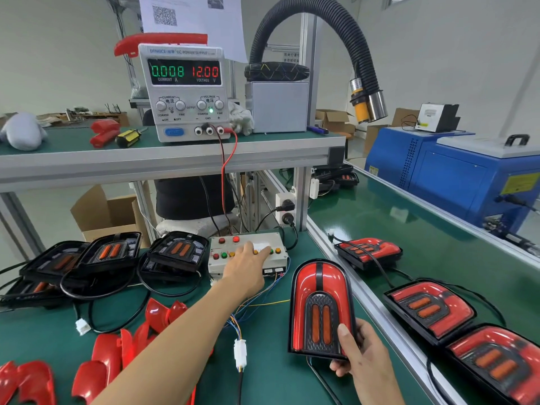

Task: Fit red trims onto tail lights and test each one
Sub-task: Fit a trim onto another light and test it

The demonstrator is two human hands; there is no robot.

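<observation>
My right hand (361,358) grips the lower edge of a tail light (320,305) with a red trim fitted, held tilted above the green bench. My left hand (248,264) reaches forward onto the white test box (248,244), its fingers spread over the coloured buttons, holding nothing. A white connector (240,352) joins the box's wires to a black cable. Loose red trims (108,358) lie at the front left. Black tail lights without trims (175,252) are stacked at the back left. Three trimmed tail lights (429,308) lie on the right-hand conveyor.
A DC power supply (185,92) on the upper shelf reads 0.008 A and 12.00 V, with red and black leads running down to the box. A black extraction hose (344,33) hangs above. A blue machine (455,173) stands at the far right. A person in black sits behind the shelf.
</observation>
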